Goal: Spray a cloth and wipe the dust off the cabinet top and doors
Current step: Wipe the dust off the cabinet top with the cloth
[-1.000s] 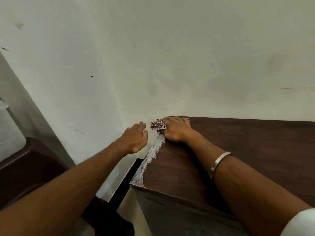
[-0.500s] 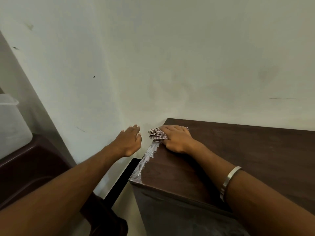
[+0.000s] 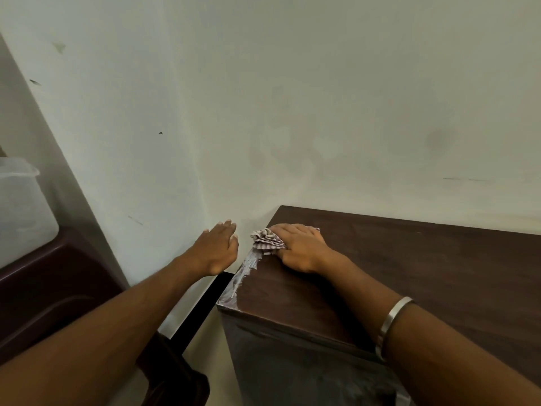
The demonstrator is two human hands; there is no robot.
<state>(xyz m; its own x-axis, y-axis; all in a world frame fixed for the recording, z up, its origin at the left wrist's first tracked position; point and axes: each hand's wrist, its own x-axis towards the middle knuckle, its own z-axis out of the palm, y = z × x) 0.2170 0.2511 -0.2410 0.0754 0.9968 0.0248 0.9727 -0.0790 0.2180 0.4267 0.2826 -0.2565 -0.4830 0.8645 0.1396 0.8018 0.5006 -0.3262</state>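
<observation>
A dark brown wooden cabinet [image 3: 409, 273] stands against the pale wall, its top filling the lower right. A bunched checked cloth [image 3: 268, 238] lies at the top's far left corner, partly over the edge. My right hand [image 3: 301, 249] presses flat on the cloth, fingers straight and pointing left; most of the cloth is hidden beneath it. My left hand [image 3: 218, 247] is flat against the wall just left of the cabinet, fingers straight, holding nothing. A whitish smear runs along the top's left edge. The cabinet's front face [image 3: 307, 370] shows below.
A dark maroon plastic chair or bin [image 3: 52, 288] stands at the left with a translucent white container [image 3: 20, 209] on it. A narrow gap with a black strip [image 3: 202, 309] separates the cabinet from the wall corner. A metal bangle [image 3: 392, 320] circles my right wrist.
The view has tilted up slightly, so both hands sit lower in frame. My right hand stays pressed on the cloth at the corner; my left hand stays on the wall.
</observation>
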